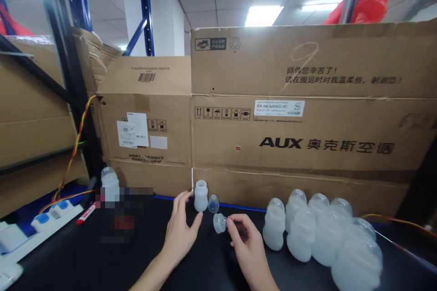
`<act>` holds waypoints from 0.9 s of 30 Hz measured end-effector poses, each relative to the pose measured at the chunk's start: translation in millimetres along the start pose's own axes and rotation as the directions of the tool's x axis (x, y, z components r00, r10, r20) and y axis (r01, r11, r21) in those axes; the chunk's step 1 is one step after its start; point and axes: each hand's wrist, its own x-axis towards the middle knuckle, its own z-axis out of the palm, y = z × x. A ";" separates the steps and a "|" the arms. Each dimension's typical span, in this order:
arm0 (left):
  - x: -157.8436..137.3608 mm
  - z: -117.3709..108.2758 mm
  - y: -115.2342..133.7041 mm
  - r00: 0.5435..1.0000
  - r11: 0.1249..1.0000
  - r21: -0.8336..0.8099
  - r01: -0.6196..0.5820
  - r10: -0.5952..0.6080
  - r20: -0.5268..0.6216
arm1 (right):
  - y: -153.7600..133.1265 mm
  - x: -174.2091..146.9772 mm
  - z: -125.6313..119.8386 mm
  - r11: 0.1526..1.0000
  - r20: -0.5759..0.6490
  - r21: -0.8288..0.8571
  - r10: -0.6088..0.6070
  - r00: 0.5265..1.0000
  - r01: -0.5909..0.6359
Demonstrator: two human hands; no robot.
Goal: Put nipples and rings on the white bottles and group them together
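Teat collar (219, 223) — in right hand (247, 242), bottle (201, 197) (open-topped) beside left hand (182, 226)

From my end, head cam gives me two human hands, both bare. Left hand (180, 223): slim, long tapered fingers, rounded thumb tip, narrow wrist. Left forearm (154, 265) is bare as far as I can see it, slender, smooth outline, cut by the bottom frame edge. Right hand (250, 246): similar build, slim fingers, rounded knuckles. Right forearm (264, 280) is bare too; I only get a short stretch past the wrist. Nails and fine creases too small for me to read. Sleeves, can't tell: upper arms out of shot.
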 end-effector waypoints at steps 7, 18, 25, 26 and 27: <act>15.6 8.7 -19.0 1.000 0.997 0.083 0.002 -0.001 -0.009 | -7.1 0.2 1.4 0.999 -0.044 -0.008 -0.048 0.998 0.047; 7.3 5.5 2.6 0.973 0.999 0.024 0.034 -0.039 0.228 | -8.8 5.1 1.9 0.991 -0.090 -0.015 -0.132 0.987 0.132; -10.8 -4.6 28.9 0.934 0.998 -0.002 -0.070 0.066 0.351 | -49.3 17.9 -13.9 0.974 -0.191 -0.114 -0.216 0.958 0.197; -13.7 -5.2 33.9 0.925 0.996 -0.003 -0.093 0.087 0.369 | -56.6 19.5 -16.2 0.965 -0.157 -0.150 -0.240 0.958 0.217; -16.5 -5.5 38.4 0.917 0.993 -0.001 -0.117 0.109 0.384 | -63.5 21.0 -18.4 0.950 -0.111 -0.193 -0.270 0.956 0.246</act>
